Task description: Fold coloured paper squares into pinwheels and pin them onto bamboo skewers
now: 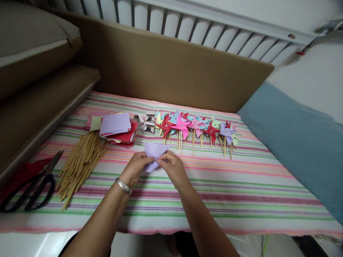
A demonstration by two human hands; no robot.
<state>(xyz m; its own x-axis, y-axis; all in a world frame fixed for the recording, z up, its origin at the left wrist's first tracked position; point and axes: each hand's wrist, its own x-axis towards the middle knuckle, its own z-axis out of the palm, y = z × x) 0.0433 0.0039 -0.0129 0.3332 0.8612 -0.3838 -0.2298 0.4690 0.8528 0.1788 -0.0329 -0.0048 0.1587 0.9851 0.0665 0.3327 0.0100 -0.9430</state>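
A lilac sheet of paper [155, 149], partly folded in towards its middle, is held just above the striped cloth. My left hand [138, 165] grips its left side, thumb pressed near the centre. From the right, my right hand [173, 167] pinches a folded flap at the middle. Beyond the hands lies a row of finished paper pinwheels [181, 125] on sticks, in pink, red, lilac, blue and pale green. Left of them are small open boxes [149, 127] with tiny contents I cannot make out, and a stack of coloured paper [115, 124] topped with lilac.
A bundle of thin wooden sticks [80, 164] lies at the left. Black-handled scissors [34, 187] rest beside it over something red. Brown cushions [40, 96] border the left, a brown board [166, 67] the back, and a blue cushion [294, 135] the right.
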